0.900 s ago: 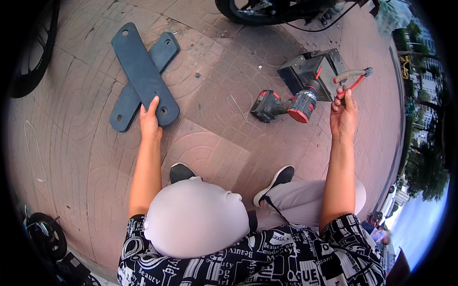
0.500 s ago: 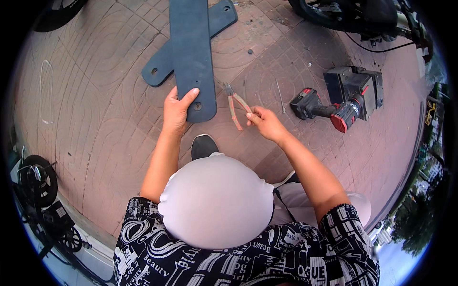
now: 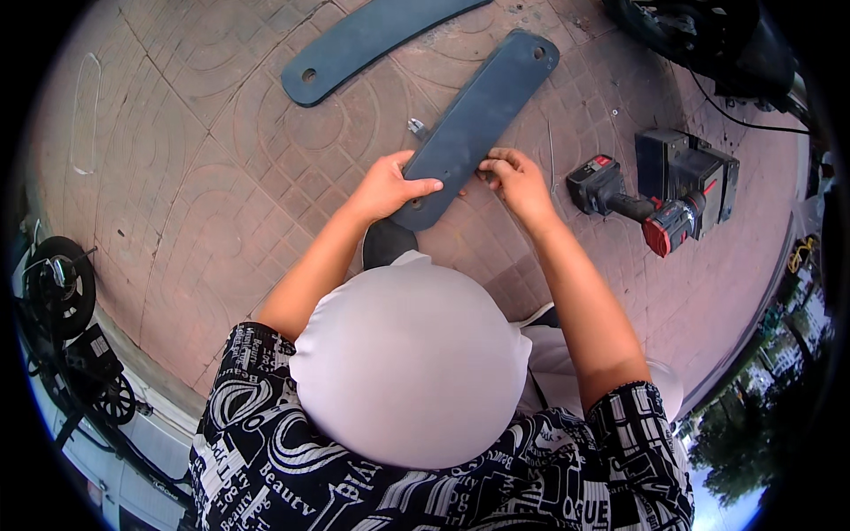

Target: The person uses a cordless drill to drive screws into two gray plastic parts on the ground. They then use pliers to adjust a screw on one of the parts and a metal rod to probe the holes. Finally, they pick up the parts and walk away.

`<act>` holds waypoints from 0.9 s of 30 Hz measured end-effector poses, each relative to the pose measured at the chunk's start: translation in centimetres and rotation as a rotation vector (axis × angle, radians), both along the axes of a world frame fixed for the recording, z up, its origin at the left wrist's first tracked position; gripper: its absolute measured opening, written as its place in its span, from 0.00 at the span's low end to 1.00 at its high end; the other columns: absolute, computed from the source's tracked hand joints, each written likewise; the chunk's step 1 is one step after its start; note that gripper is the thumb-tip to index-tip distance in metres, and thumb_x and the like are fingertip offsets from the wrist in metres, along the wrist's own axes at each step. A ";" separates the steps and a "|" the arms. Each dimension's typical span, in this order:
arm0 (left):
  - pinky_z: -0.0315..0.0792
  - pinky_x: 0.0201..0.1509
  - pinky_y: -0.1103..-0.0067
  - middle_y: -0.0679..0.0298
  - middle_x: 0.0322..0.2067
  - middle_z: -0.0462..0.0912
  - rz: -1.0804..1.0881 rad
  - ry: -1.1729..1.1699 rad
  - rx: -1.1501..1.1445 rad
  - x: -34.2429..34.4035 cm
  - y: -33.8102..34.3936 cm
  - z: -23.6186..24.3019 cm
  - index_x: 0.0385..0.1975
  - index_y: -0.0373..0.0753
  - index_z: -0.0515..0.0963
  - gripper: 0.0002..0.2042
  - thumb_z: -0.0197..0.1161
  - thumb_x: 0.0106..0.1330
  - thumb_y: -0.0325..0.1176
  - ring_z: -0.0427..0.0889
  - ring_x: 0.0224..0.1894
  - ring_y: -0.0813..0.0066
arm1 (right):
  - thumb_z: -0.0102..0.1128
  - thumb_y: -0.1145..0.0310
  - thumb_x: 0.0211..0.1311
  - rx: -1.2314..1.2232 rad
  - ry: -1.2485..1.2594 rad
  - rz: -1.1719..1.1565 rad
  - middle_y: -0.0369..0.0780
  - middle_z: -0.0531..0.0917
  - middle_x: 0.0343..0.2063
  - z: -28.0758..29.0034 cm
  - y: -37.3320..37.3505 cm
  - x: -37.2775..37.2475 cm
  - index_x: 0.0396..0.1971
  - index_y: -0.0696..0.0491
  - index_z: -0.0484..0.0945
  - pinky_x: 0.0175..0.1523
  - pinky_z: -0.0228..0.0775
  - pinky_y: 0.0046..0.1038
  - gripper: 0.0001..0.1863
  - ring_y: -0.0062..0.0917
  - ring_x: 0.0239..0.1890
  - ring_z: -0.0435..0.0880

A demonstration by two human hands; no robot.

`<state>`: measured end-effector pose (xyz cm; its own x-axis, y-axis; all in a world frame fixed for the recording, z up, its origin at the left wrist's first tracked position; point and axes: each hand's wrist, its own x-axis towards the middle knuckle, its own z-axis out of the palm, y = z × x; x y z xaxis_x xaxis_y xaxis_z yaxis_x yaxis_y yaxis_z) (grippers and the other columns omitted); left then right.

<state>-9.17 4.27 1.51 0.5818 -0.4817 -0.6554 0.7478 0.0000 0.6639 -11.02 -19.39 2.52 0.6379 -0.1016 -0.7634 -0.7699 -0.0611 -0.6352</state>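
Observation:
My left hand [image 3: 390, 188] grips the near end of a long dark blue-grey flat panel [image 3: 469, 124], its thumb on top beside a hole. The panel slants away to the far right and has another hole at its far end. Beneath it the pliers [image 3: 417, 128] are mostly hidden; their metal jaws stick out past its left edge. At the panel's right edge my right hand [image 3: 521, 184] is closed, its fingers around the handle end of the pliers, which is largely covered. A second, curved panel of the same colour [image 3: 354, 55] lies on the paving farther off.
A red and black cordless drill [image 3: 633, 208] lies to the right against dark box-like blocks [image 3: 686, 177]. A thin metal rod [image 3: 552, 157] rests left of the drill. Motorbike parts [image 3: 708, 40] fill the far right; a parked two-wheeler [image 3: 66, 288] stands at the left edge.
The held panel has swung its far end to the right, off the second panel, and now covers most of the pliers. My right hand has come up to the panel's edge.

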 end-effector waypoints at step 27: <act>0.67 0.61 0.63 0.51 0.62 0.61 -0.430 -0.782 0.990 -2.8 -5.1 1.8 0.70 0.38 0.53 0.55 0.81 0.41 0.42 0.66 0.61 0.50 | 0.68 0.70 0.58 -0.652 -0.070 -0.667 0.39 0.79 0.31 -0.5 -8.8 -11.7 0.40 0.58 0.71 0.33 0.68 0.22 0.16 0.17 0.27 0.74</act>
<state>-11.95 -0.83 3.31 0.8856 -0.2384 -0.3987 -0.0089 -0.8668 0.4986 -22.74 -28.19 2.05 0.3358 -0.8579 -0.3889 -0.7351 0.0194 -0.6776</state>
